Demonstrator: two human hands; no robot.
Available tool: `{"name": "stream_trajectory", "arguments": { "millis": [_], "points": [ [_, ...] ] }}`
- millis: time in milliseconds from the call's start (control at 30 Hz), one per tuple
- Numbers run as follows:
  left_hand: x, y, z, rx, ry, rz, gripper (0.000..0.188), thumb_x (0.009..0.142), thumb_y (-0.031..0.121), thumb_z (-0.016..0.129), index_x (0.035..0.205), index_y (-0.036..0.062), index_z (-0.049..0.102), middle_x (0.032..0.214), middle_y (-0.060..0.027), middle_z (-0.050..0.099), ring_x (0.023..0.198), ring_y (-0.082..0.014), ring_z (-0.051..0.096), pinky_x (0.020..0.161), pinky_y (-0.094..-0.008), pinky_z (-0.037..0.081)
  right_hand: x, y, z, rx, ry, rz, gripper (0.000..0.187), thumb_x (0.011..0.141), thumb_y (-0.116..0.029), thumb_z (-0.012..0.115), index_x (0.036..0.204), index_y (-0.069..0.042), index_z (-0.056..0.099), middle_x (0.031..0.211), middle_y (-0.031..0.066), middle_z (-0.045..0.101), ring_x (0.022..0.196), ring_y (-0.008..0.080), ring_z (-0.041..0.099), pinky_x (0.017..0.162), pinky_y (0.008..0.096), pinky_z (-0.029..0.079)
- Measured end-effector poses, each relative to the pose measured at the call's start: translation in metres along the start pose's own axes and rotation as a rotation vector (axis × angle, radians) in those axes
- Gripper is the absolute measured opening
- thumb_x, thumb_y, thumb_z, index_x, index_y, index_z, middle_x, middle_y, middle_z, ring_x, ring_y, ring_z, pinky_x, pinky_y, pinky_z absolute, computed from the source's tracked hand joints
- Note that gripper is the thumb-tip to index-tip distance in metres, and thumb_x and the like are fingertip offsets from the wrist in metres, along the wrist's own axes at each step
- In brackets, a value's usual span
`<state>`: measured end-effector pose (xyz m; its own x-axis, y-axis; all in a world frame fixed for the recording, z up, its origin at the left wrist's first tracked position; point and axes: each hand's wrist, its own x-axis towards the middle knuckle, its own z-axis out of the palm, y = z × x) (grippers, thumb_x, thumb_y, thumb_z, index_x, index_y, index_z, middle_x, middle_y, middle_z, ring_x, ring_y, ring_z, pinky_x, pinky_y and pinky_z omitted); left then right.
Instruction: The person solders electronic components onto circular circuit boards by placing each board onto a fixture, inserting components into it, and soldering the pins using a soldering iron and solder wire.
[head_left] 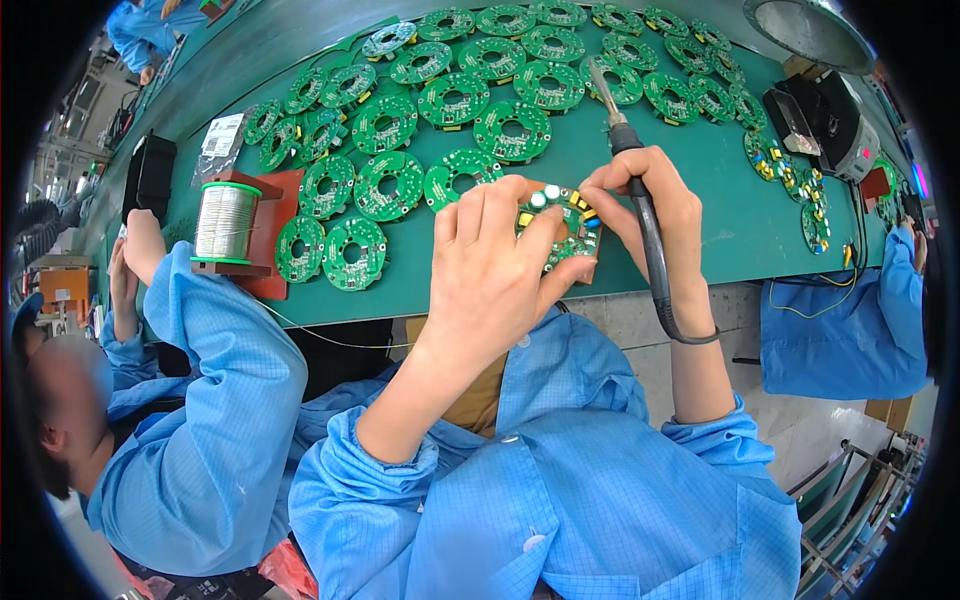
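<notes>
My left hand (490, 265) grips a round green circuit board (568, 243) near the table's front edge, its thumb and fingers around the rim. The board's face toward me carries white, yellow and blue parts. My right hand (665, 215) is closed on a soldering iron (653, 255), which slants with its metal tip up and away from the board. The right thumb and fingertips are also at the board's right edge, by a yellow part and a blue part. Fingers partly cover the board.
Many green ring-shaped boards (388, 186) lie across the green table (690, 235). A solder wire spool (226, 225) stands on a reddish-brown holder (285, 210) at left. Beside me sits a co-worker in a blue sleeve (225, 350). Boards with parts (815, 228) and a black device (835, 125) are at right.
</notes>
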<state>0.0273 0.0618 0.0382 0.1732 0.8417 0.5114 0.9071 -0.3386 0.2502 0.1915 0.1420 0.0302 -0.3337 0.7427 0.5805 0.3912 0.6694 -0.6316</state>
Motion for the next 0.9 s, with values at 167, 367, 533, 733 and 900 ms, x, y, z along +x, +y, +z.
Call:
{"name": "stream_trajectory", "arguments": {
  "millis": [167,367,533,733,900],
  "points": [
    [-0.037,0.001,-0.006,-0.338,0.160,0.047,0.027,0.071,0.018,0.075,0.091,0.0040,0.064,0.095,-0.0092,0.057,0.087,-0.0273,0.056,0.073,-0.0386,0.046,-0.004,0.003,-0.014,-0.004,-0.020,-0.045,0.014,0.087,-0.010,0.064,0.099,-0.004,0.060,0.081,0.0050,0.061,0.076,0.0111,0.058,0.069,0.0244,0.046],
    [-0.104,0.001,0.006,-0.293,0.033,0.036,0.020,0.071,0.005,0.072,0.090,0.0022,0.065,0.094,-0.0086,0.062,0.086,-0.0263,0.061,0.074,-0.0378,0.051,-0.031,-0.006,-0.034,0.271,0.102,0.135,0.050,0.089,-0.048,0.057,0.108,-0.002,0.059,0.072,0.0039,0.055,0.066,0.0085,0.050,0.059,0.0228,0.038],
    [-0.125,-0.001,0.013,-0.092,0.234,0.116,0.028,0.067,0.006,0.077,0.091,0.0158,0.065,0.089,-0.0017,0.055,0.080,-0.0196,0.052,0.071,-0.0333,0.041,-0.046,-0.002,-0.041,0.344,0.141,0.018,0.049,0.080,-0.045,0.068,0.097,0.001,0.067,0.063,0.0005,0.049,0.061,0.0097,0.044,0.053,0.0231,0.031],
    [-0.094,-0.019,0.006,-0.045,0.269,-0.101,0.028,0.068,0.006,0.075,0.094,0.0094,0.068,0.089,-0.0007,0.057,0.074,-0.0175,0.053,0.063,-0.0304,0.038,-0.048,-0.012,-0.041,0.370,0.103,0.014,0.040,0.080,-0.035,0.069,0.091,0.004,0.065,0.067,0.0034,0.054,0.059,0.0110,0.041,0.050,0.0238,0.028],
    [-0.092,-0.026,0.001,-0.180,0.305,0.006,0.022,0.068,0.006,0.075,0.090,0.0048,0.068,0.078,-0.0025,0.059,0.070,-0.0174,0.056,0.062,-0.0297,0.043,-0.054,-0.019,-0.033,0.468,0.113,0.104,0.040,0.086,-0.034,0.061,0.087,0.006,0.058,0.063,0.0017,0.044,0.057,0.0086,0.037,0.046,0.0221,0.023]
  ]
}}
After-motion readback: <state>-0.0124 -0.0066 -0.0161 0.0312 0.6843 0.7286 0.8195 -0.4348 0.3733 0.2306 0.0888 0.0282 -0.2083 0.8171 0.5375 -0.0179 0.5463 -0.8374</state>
